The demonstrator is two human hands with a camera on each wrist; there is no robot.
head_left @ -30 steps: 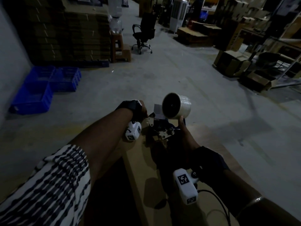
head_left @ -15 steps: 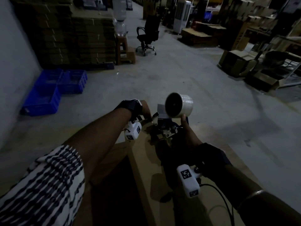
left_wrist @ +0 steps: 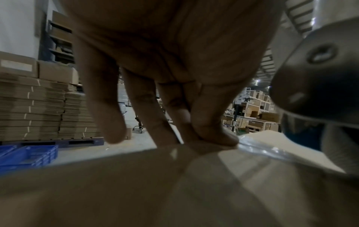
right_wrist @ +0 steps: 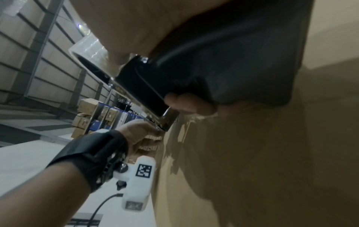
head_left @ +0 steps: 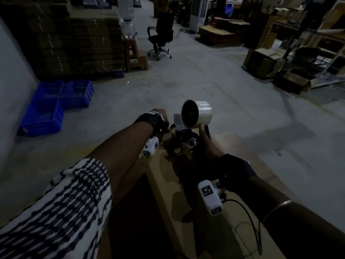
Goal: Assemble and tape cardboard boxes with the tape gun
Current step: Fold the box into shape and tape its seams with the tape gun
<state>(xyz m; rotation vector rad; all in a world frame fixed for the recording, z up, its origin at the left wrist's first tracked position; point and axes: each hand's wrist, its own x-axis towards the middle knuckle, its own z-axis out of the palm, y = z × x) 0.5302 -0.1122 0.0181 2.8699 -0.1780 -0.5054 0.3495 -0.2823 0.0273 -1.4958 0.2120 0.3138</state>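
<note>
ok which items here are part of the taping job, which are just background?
In the job:
tape gun, gripped by the right hand
tape roll
cardboard box, left hand pressing tape at its far edge

Lying about:
blue crates
office chair
flat cardboard stacks

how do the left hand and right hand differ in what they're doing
The right hand grips the tape gun by its handle, fingers curled; the left hand presses the tape end onto the box with straight fingers. Both work at the box's far edge.

Black wrist straps carry white tagged camera modules; striped left sleeve; seemingly a bangle on the right.
</note>
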